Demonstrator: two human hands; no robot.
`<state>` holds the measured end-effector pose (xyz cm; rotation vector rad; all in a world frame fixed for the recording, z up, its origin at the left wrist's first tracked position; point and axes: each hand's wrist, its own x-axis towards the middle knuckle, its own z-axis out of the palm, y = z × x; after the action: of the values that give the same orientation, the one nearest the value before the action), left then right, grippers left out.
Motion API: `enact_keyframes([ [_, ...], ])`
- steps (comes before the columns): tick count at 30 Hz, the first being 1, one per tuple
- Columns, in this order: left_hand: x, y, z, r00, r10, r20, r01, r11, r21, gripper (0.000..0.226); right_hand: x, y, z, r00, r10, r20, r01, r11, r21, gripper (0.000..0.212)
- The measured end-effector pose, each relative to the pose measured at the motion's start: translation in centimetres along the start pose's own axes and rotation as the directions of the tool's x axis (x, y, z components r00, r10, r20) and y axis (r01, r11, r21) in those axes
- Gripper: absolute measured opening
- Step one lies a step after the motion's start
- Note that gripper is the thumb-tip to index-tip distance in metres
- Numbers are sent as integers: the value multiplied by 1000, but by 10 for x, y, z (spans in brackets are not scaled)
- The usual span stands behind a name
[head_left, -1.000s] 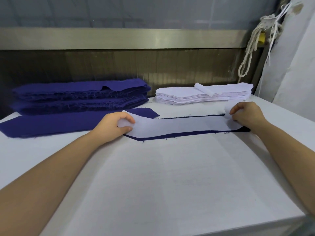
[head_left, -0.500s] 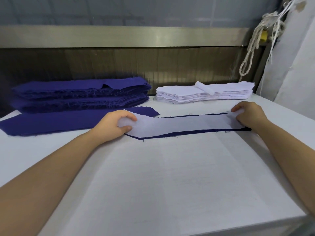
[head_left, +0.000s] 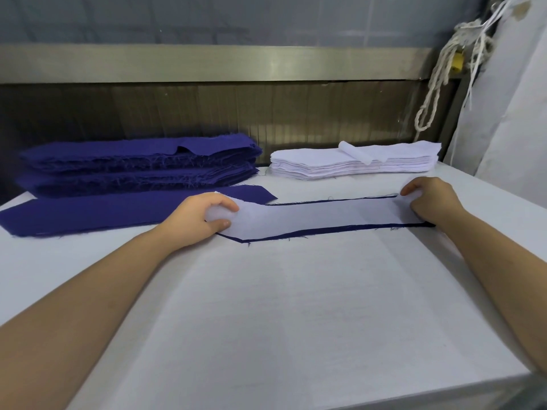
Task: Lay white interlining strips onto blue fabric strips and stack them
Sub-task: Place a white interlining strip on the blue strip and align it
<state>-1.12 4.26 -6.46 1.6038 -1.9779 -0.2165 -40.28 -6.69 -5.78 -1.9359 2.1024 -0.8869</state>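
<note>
Your left hand (head_left: 196,217) pinches the left end of the white interlining strip (head_left: 319,214) between thumb and curled fingers. Your right hand (head_left: 433,202) curls over the right end and grips it. The strip lies flat on a blue fabric strip (head_left: 325,231), whose edge shows along both long sides. Beyond sit a loose blue strip (head_left: 88,214), the blue stack (head_left: 139,164) and the white stack (head_left: 355,164). The table (head_left: 296,315) runs wide between your forearms to its near edge.

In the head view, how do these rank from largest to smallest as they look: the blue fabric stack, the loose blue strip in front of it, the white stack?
1. blue fabric stack
2. loose blue strip: almost as large, and it lies nearer the camera, so this order is unsure
3. white stack: clearly the smallest
</note>
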Motion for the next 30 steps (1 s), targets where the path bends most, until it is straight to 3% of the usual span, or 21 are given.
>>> enact_keyframes([
  [17, 0, -7, 1, 999, 27, 24, -28, 999, 31, 27, -4, -1, -1, 1000, 16, -13, -16, 1000, -16, 32],
  [30, 2, -11, 1, 999, -10, -47, 15, 994, 104, 12, 1, 2, 0, 996, 87, 19, -82, 983, -167, 25],
])
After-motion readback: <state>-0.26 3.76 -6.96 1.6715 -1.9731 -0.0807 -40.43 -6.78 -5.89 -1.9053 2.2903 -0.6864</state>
